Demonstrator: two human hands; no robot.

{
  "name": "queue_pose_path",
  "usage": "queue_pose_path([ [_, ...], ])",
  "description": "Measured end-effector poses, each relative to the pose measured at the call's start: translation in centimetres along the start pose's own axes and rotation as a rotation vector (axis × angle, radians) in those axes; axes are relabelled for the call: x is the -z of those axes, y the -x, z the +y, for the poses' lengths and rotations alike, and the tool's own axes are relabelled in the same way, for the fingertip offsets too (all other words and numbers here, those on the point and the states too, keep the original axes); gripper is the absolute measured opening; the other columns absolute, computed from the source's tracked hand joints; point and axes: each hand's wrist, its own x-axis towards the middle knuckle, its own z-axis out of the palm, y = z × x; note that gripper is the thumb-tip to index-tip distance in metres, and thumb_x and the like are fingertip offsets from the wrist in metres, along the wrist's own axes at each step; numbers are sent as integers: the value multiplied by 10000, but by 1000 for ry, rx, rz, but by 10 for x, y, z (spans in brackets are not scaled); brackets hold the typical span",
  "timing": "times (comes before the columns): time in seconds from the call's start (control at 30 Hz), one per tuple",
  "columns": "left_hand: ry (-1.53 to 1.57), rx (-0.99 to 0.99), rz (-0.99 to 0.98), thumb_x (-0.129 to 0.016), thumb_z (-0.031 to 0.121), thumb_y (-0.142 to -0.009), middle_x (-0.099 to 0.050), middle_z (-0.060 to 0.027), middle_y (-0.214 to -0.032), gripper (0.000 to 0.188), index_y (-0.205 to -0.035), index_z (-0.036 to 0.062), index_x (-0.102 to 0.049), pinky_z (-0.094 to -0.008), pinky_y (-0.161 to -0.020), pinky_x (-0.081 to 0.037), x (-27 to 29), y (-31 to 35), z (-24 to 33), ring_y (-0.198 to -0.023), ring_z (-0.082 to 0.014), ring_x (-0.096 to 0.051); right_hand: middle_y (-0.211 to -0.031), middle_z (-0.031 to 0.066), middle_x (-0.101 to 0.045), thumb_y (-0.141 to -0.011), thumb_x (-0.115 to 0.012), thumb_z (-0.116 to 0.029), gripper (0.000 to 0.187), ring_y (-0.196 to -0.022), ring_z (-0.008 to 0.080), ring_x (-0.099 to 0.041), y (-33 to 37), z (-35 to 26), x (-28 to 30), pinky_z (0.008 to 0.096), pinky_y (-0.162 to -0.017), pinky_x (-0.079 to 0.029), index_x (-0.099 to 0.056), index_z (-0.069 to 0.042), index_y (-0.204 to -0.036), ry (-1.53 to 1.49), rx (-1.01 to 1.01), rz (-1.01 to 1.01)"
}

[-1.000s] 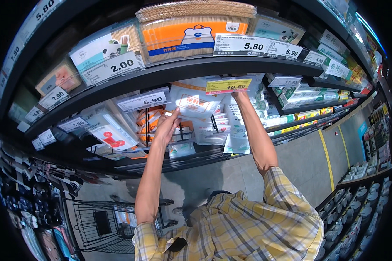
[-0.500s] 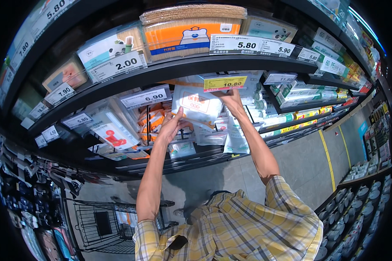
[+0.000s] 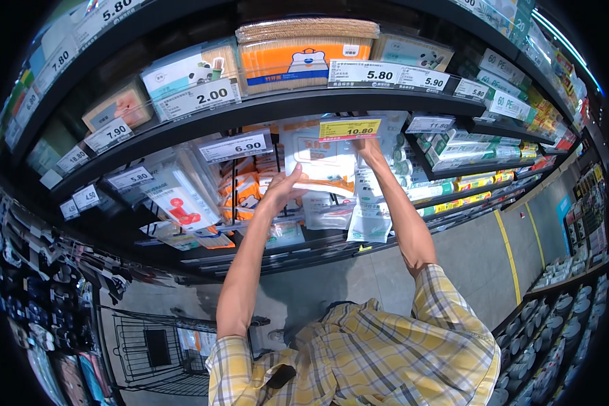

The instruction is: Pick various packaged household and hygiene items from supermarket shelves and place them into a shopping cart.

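A flat white packet (image 3: pixel 323 169) with orange print and an orange lower band hangs upright under the shelf edge. My left hand (image 3: pixel 286 188) is closed on its left edge, thumb on the front and fingers behind. My right hand (image 3: pixel 368 150) is closed at its upper right edge, its fingertips hidden by the packet and a yellow price tag (image 3: pixel 349 128). The tag also covers the packet's top. Orange packets (image 3: pixel 248 191) hang left of my left hand, and a white and green bag (image 3: pixel 369 223) hangs below my right hand.
The dark shelf edge (image 3: pixel 284 103) runs above my hands, with an orange box of bamboo sticks (image 3: pixel 304 62) over it. Boxed rolls (image 3: pixel 467 149) lie to the right. Behind at left stands a black wire cart (image 3: pixel 149 352); another shelf (image 3: pixel 555 331) is at lower right.
The packet has tilted more upright, with its orange lower band now showing. Both hands have shifted slightly right with it. The whole view has turned a little.
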Motion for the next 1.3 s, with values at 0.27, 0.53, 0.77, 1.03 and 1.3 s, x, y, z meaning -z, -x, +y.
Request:
queue_pose_path([
  [0.27,-80,-212,-111,-569,435,-867,-497,-176,-1191,670,-1245,-76,-356,-332,-906,-435,-24,5,-5,-1157,-245,-470,-1115,251,-562,-787,-584,-303,442,-1048,401,-531,2,5,10,402,-860,-434,-538,-15,-1120,-42,-29,22],
  [0.53,-67,-276,55,-605,288,-869,-526,-101,-1073,543,-1238,-43,-382,-243,-784,-424,-25,34,-11,-923,-119,-531,-1068,222,-597,-777,-637,-294,413,-1006,369,-560,16,6,10,383,-856,-435,-574,-9,-1068,-135,11,7],
  [0.77,159,-378,-50,-596,119,-868,-583,-90,-1079,379,-1216,30,-475,-328,-875,-470,25,173,-58,-1018,-185,-564,-1196,188,-506,-795,-694,-238,565,-1081,274,-511,54,15,16,337,-930,-386,-442,36,-1220,39,232,183],
  [1.03,-458,324,1181,-740,313,-711,-528,-184,-1163,704,-1262,15,-419,-391,-919,-415,137,405,-375,-1097,-308,-505,-1229,161,-494,-845,-583,-8,392,-1124,235,-490,194,-48,18,336,-965,-382,-442,42,-1208,-259,104,-6],
  [1.3,-711,1115,1072,-732,428,-661,-344,-163,-1365,929,-1391,116,-248,-589,-1031,-185,129,463,-475,-1298,-347,-252,-879,93,-631,-792,-595,25,243,-822,172,-596,273,-48,-22,297,-776,-465,-584,4,-1034,-116,-45,-630],
])
